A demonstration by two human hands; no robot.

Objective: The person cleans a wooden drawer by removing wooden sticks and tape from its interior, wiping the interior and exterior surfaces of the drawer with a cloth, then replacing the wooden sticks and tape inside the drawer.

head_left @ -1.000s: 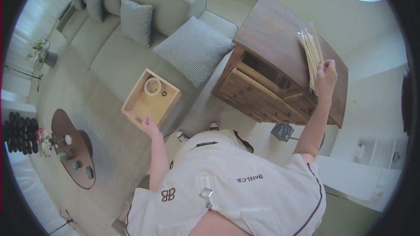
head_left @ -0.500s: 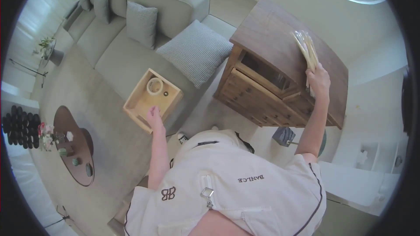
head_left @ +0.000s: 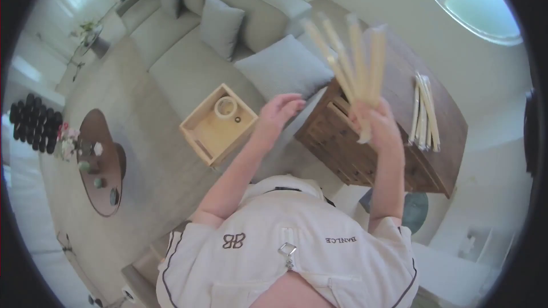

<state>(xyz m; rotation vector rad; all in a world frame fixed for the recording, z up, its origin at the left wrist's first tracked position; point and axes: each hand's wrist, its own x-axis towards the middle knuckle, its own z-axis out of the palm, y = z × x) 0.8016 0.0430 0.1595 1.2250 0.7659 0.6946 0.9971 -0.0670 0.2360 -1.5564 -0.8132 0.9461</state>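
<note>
My right hand (head_left: 377, 122) is closed around several long pale wrapped sticks (head_left: 357, 65), which look like packaged chopsticks. They fan out upward, blurred by motion, in front of the wooden cabinet (head_left: 394, 71). More wrapped sticks (head_left: 424, 114) lie in a loose group on the cabinet top, right of that hand. My left hand (head_left: 279, 114) is raised with its fingers stretched out and holds nothing. It is between the held sticks and a light wooden box (head_left: 200, 131). Inside the box are a round clear container (head_left: 225, 107) and a small dark ring (head_left: 238, 120).
The box rests at the edge of a grey sofa (head_left: 188, 57) with cushions (head_left: 285, 65). At the left stands a low brown table (head_left: 94, 185) with small plants and flowers. A round green-grey object (head_left: 415, 212) shows below the cabinet.
My right hand has lifted some sticks off the cabinet top and moved left, leaving others lying there. My left hand has moved from over the box to the right and up. The view has shifted.
</note>
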